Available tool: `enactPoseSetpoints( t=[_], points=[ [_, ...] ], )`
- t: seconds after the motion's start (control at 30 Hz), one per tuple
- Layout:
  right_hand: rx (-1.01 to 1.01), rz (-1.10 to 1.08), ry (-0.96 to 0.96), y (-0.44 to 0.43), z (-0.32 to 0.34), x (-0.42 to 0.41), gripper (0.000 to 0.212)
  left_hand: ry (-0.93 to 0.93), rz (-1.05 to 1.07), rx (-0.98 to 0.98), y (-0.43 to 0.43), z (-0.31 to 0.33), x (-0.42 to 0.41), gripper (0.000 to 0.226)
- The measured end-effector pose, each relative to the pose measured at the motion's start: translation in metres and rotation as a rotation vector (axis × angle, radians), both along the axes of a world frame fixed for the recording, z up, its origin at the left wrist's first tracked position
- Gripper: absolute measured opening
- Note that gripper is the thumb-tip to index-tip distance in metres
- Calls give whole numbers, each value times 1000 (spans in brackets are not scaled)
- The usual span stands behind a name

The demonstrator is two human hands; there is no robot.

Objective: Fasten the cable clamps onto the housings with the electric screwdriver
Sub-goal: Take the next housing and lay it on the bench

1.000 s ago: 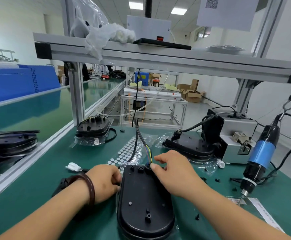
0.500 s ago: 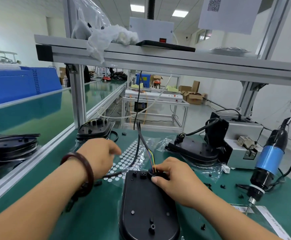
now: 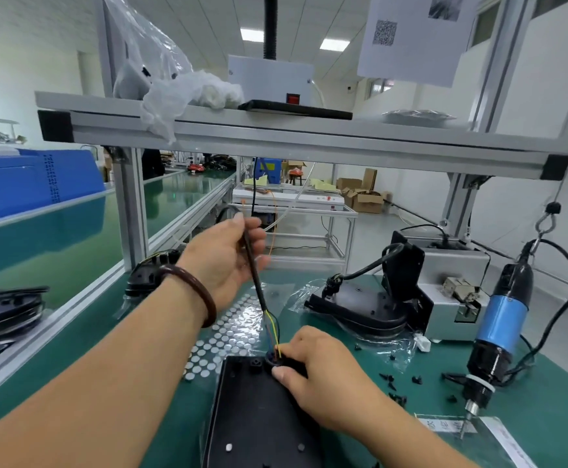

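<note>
**Left hand (image 3: 228, 261) holds the cable up, right hand (image 3: 316, 373) pinches at the housing; no screw driven yet**

My left hand is raised above the bench, its fingers curled round the black cable (image 3: 255, 282), which runs down taut to the near housing (image 3: 259, 417). My right hand rests on the far end of that housing. Its thumb and forefinger pinch a round black fitting (image 3: 271, 359) where the coloured wires enter. I take this for the cable clamp, though it is too small to be sure.

In my judgement the task is at an early stage. The cable is being seated, the clamp is not fastened, and the electric screwdriver (image 3: 498, 325) hangs untouched from its hook at the right, well apart from both hands. Picking it up and driving the screws is all still ahead.

Counting what I can see:
- One screwdriver.
- Three housings on the green mat (image 3: 546, 400): the one under my hands, a second housing (image 3: 360, 305) behind it on clear plastic, and a third housing (image 3: 147, 275) by the left post.
- At least six small black parts (image 3: 390, 380) scattered near the screwdriver. I cannot tell whether they are clamps or screws.
- A dark stack (image 3: 2, 312) at the far left, which I cannot count.
</note>
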State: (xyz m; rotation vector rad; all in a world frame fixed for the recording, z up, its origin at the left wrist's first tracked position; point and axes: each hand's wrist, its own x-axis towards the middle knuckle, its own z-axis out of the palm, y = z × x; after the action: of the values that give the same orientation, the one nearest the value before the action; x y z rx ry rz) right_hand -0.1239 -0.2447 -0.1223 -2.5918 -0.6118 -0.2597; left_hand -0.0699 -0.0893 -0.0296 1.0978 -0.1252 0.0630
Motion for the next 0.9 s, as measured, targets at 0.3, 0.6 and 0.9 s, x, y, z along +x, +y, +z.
enactPoseSetpoints(
  t=[0.3,0.6,0.9],
  points=[
    [600,-210,-154,-48,64,35,67,-391,-105,608,-22,2,-22,40],
    [233,-243,-208,-30,88,80,51,-182,-57,54,19,-10,-13,42],
    [610,73,9,4,85,69,35,-291,810,1004,43,-2,1,66]
  ],
)
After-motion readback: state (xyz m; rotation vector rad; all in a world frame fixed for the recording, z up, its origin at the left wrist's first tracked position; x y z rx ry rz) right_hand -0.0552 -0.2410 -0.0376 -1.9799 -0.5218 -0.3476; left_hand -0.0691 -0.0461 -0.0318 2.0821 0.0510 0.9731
